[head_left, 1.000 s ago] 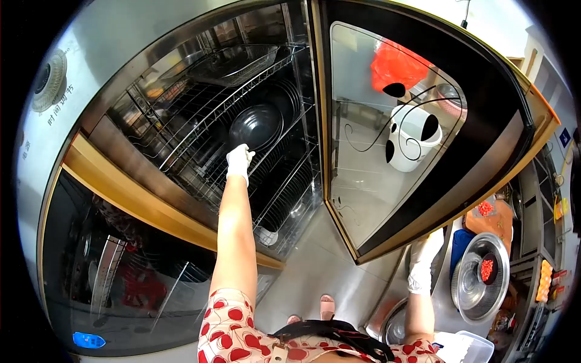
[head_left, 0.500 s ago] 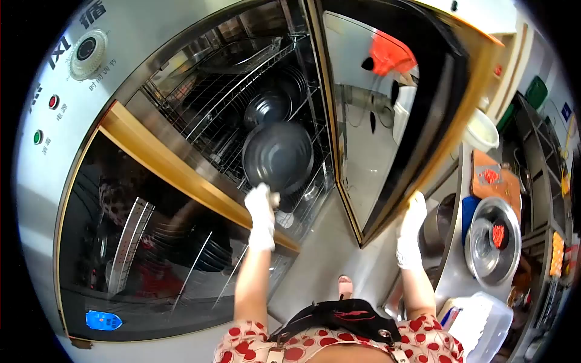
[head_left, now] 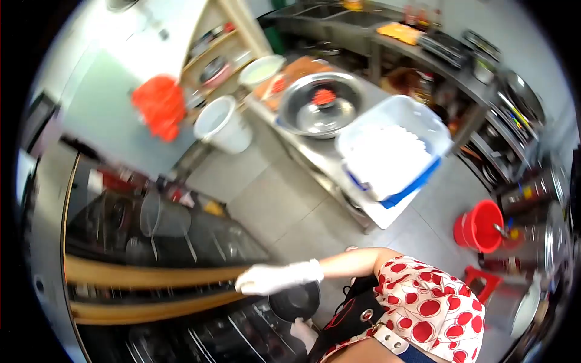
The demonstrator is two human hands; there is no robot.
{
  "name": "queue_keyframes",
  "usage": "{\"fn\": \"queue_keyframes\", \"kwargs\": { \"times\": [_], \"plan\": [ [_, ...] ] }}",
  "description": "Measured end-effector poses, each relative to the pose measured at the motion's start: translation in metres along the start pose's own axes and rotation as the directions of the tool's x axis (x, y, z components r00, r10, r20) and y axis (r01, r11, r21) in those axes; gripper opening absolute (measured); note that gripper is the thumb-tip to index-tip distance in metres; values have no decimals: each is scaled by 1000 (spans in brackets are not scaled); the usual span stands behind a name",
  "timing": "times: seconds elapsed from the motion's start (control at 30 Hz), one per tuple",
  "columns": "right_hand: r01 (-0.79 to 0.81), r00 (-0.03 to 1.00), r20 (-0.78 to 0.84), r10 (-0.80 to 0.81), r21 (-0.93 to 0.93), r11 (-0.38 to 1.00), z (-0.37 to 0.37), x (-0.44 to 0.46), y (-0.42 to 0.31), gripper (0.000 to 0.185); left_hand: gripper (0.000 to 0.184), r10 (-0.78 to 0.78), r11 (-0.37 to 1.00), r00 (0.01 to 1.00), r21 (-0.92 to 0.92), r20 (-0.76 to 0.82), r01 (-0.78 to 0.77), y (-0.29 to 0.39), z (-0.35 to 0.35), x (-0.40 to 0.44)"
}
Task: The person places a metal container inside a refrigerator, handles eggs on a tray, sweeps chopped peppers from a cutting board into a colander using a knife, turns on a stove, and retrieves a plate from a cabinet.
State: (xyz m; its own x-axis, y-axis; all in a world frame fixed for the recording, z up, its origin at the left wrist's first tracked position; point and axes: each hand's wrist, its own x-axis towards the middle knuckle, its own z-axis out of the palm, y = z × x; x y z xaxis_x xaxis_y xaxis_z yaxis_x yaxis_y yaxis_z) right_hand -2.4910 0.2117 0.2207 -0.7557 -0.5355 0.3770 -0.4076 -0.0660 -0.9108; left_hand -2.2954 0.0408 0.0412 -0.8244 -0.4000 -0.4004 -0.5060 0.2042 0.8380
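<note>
My left hand point(head_left: 303, 331), in a white glove and partly cut off low in the view, grips the rim of a black round bowl point(head_left: 295, 300). The bowl is held beside the cabinet front, its inside towards me. My right hand point(head_left: 269, 280), gloved too, reaches across and has its fingers closed at the end of a dark glass cabinet door point(head_left: 163, 230) with a gold-coloured edge. A second gold-edged door point(head_left: 181, 309) lies close alongside it, leaving a narrow dark gap. The cabinet's inside is mostly hidden.
A steel table behind carries a metal basin point(head_left: 348, 115) with red pieces in a small bowl, a clear plastic tub point(head_left: 433, 121) and an orange-brown board point(head_left: 305, 68). A white bucket point(head_left: 223, 124) and red bucket point(head_left: 481, 225) stand on the floor. Shelving point(head_left: 508, 139) lines the right.
My view has swung right. The black bowl has come out of the cabinet rack in my left hand. My right hand has moved the wide-open door nearly closed.
</note>
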Motion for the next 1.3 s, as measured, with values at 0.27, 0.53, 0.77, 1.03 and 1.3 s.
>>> {"fn": "queue_keyframes", "kwargs": {
  "times": [0.27, 0.53, 0.77, 1.03, 1.3],
  "plan": [
    [116, 988, -90, -127, -120, 986, -116, -216, -92, 26, 12, 160, 818, 807, 381, 568, -430, 12, 120, -28],
    [-356, 582, -808, 88, -156, 921, -292, -478, -141, 22, 11, -136, 978, 582, 202, 802, -50, 88, 339, -162],
    [-792, -138, -893, 428, 359, 494, -380, -714, -135, 50, 11, -59, 992, 458, 102, 887, -69, 143, 520, -312],
    [-496, -106, -600, 793, 723, 481, -489, -796, -119, 46, 10, 47, 987, 355, 12, 934, -161, 192, 711, -375],
    [-293, -362, -828, 429, 538, 791, -665, -854, -79, 32, 21, 126, 990, 282, -102, 951, -97, 267, 899, -405]
  ]
}}
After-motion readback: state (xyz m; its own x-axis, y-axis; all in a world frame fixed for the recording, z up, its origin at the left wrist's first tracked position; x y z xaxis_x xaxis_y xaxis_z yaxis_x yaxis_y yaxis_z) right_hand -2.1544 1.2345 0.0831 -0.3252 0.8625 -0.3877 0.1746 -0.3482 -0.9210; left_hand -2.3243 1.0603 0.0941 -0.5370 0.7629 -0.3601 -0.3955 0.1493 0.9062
